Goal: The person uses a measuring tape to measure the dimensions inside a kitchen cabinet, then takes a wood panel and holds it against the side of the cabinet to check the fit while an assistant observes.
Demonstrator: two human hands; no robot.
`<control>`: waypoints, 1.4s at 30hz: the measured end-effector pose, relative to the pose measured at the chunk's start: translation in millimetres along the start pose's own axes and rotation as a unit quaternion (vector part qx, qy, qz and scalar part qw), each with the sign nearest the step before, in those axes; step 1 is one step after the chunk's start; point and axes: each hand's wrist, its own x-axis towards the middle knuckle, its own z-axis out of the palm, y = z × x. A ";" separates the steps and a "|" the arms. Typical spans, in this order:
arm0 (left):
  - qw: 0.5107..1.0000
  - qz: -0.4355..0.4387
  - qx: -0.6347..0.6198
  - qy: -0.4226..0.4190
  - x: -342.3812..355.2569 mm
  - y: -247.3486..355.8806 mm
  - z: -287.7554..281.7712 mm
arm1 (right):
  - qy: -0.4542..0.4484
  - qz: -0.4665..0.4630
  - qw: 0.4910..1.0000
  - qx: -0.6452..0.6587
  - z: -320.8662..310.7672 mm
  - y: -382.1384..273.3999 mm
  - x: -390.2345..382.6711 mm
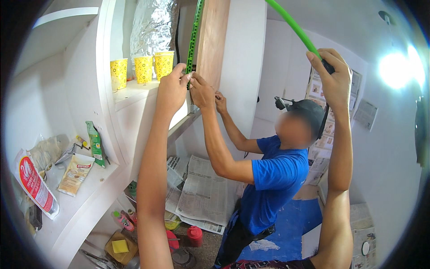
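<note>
A green measuring tape with black markings runs down along a wooden upright. My left hand, raised in front of the shelf, pinches its lower end. Beside it, a co-worker's hand touches the same end. On the right, my right hand is up high, closed round a dark piece from which a plain green strip curves up out of view. Whether both green lengths are one tape is hidden above the frame. The co-worker's other hand rests by the wood's lower edge.
Yellow patterned paper cups stand on the shelf before crumpled foil. Packets and a white-red tube lie on the lower left shelf. A co-worker in a blue shirt stands close, with newspapers and a red container below.
</note>
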 end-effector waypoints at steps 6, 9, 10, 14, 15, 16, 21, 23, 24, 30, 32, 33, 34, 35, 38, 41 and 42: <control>1.000 0.006 -0.001 0.003 4.2 0.6 -3.2 | -0.015 -0.006 0.999 -0.037 0.7 -3.4 9.2; 1.000 0.013 0.016 -0.019 4.4 6.8 -3.1 | -0.014 -0.020 0.999 -0.039 -2.6 0.5 10.9; 1.000 0.007 0.003 -0.024 3.2 9.9 -2.0 | -0.015 -0.022 0.999 -0.048 -4.7 -0.5 11.1; 1.000 -0.006 -0.002 -0.023 3.8 5.7 -5.4 | -0.010 -0.042 0.998 -0.052 -0.2 1.5 9.2; 1.000 -0.005 -0.001 -0.019 5.1 0.4 -4.4 | -0.014 -0.041 0.998 -0.045 2.1 2.2 7.5; 1.000 -0.005 0.000 -0.014 6.5 -4.8 -4.7 | -0.017 -0.039 0.998 -0.038 5.3 2.2 5.9; 0.999 -0.028 -0.032 -0.027 9.0 -9.0 2.0 | -0.057 -0.045 0.996 0.043 7.5 25.8 4.5; 0.997 -0.042 -0.056 -0.040 9.3 -7.8 0.4 | -0.059 -0.047 0.985 0.153 11.6 67.4 11.8; 0.996 -0.045 -0.063 -0.036 7.2 -8.7 -3.1 | -0.051 -0.046 0.983 0.168 15.2 65.9 6.8; 0.993 -0.068 -0.086 -0.047 3.8 3.3 -1.7 | -0.026 -0.043 0.999 -0.012 -11.9 -32.6 -14.1; 0.992 -0.075 -0.086 -0.057 3.4 7.4 -2.6 | 0.005 -0.058 0.998 -0.029 -6.1 -39.2 -21.6; 0.992 -0.076 -0.084 -0.058 4.0 8.5 -4.5 | 0.004 -0.062 0.997 -0.042 -5.2 -39.1 -24.2; 0.991 -0.088 -0.079 -0.067 0.1 5.1 -3.3 | -0.003 -0.061 0.997 -0.055 -4.1 -38.5 -30.5; 0.991 -0.091 -0.077 -0.065 0.0 -0.9 -4.4 | -0.020 -0.064 0.995 -0.076 -6.4 -40.8 -29.8; 0.988 -0.086 -0.114 -0.062 10.0 -6.6 -4.4 | -0.023 -0.068 0.993 -0.099 -20.7 -25.4 -7.7; 0.982 -0.070 -0.169 -0.054 9.3 8.7 3.7 | 0.035 -0.082 0.994 -0.069 -35.4 -5.6 10.6; 0.978 -0.053 -0.191 -0.067 9.3 12.4 3.6 | 0.050 -0.069 0.995 -0.052 -38.4 1.3 13.0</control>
